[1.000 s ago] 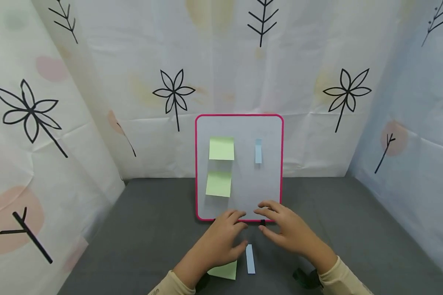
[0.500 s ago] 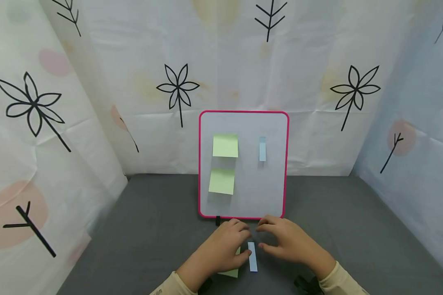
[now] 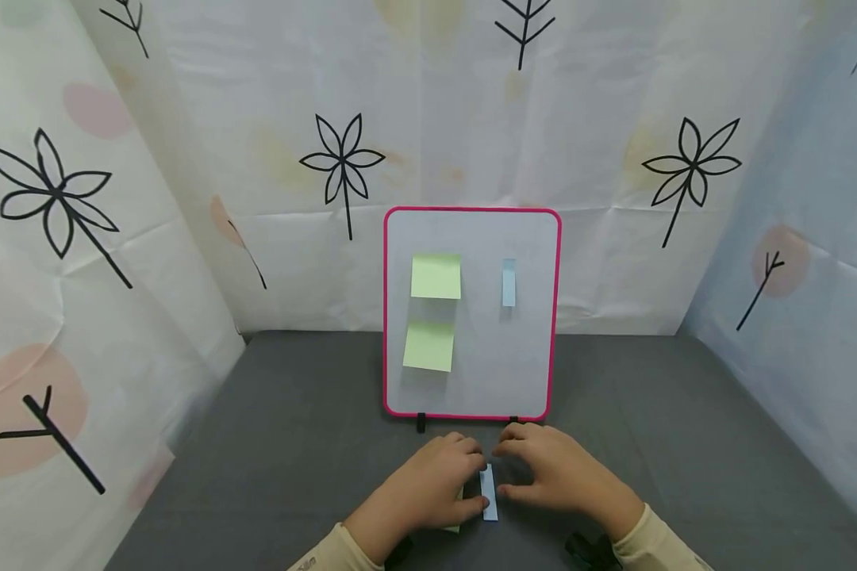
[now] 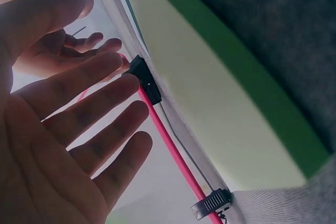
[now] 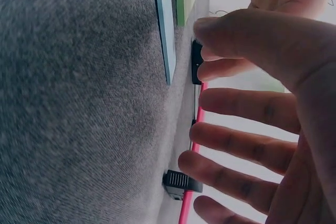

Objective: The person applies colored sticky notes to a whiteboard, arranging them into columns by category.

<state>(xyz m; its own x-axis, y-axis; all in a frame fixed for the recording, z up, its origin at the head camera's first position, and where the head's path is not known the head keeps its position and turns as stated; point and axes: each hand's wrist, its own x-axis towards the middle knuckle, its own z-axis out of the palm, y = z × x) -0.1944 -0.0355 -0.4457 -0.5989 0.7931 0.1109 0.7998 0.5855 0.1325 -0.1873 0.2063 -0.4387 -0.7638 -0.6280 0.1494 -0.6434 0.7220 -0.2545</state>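
My left hand (image 3: 428, 485) hovers over a green sticky-note pad (image 3: 454, 529), its thumb by a narrow blue sticky-note pad (image 3: 490, 507). The left wrist view has that hand's fingers (image 4: 94, 100) spread and holding nothing, with the green pad (image 4: 210, 93) beside them. Right of the blue pad, my right hand (image 3: 564, 480) also holds nothing. Extended fingers (image 5: 247, 140) show in the right wrist view, near the blue pad (image 5: 165, 30) on the table. My left hand covers most of the green pad in the head view.
A pink-framed whiteboard (image 3: 500, 373) stands upright behind my hands on black feet (image 3: 420, 423). Two green notes (image 3: 436, 276) and one thin blue note (image 3: 509, 282) stick to it. A grey cloth (image 3: 300, 412) covers the table, and patterned fabric (image 3: 257, 159) encloses it.
Both hands have drawn back from the whiteboard's lower edge towards the pads. The left hand now covers more of the green pad, and its thumb has come to the blue one.
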